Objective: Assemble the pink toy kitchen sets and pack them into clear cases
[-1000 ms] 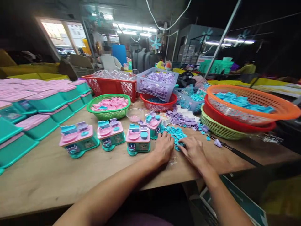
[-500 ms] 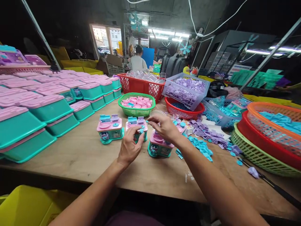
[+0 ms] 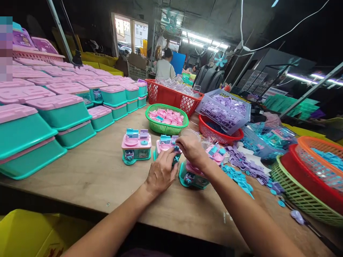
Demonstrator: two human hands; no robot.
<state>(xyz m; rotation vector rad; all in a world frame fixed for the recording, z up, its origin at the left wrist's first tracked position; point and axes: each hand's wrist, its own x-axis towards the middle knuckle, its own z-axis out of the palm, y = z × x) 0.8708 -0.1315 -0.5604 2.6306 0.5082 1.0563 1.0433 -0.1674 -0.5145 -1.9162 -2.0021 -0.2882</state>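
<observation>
My left hand (image 3: 162, 169) is curled at the front of the middle toy kitchen (image 3: 165, 146), with a small blue plastic part (image 3: 176, 159) between thumb and fingers. Above that toy's right end, my right hand (image 3: 191, 148) is closed in a pinch on another small blue part (image 3: 176, 147), mostly covered by the fingertips. To the left, a pink and teal toy kitchen (image 3: 136, 146) stands upright with a round basin and a blue disc on top. Beneath my right wrist is a third toy kitchen (image 3: 194, 176), partly hidden by the arm.
Stacked teal boxes with pink lids (image 3: 64, 114) line the left. Behind the toys stand a green basket (image 3: 167, 126) of pink parts and a red crate (image 3: 171, 94). Loose blue parts (image 3: 238, 178) and purple parts (image 3: 248, 160) lie right, beside stacked baskets (image 3: 300, 189). A person (image 3: 164, 67) sits beyond.
My right hand has come down onto the right end of the middle toy kitchen. My left hand has moved in closer to its front. The view has shifted and tilted slightly.
</observation>
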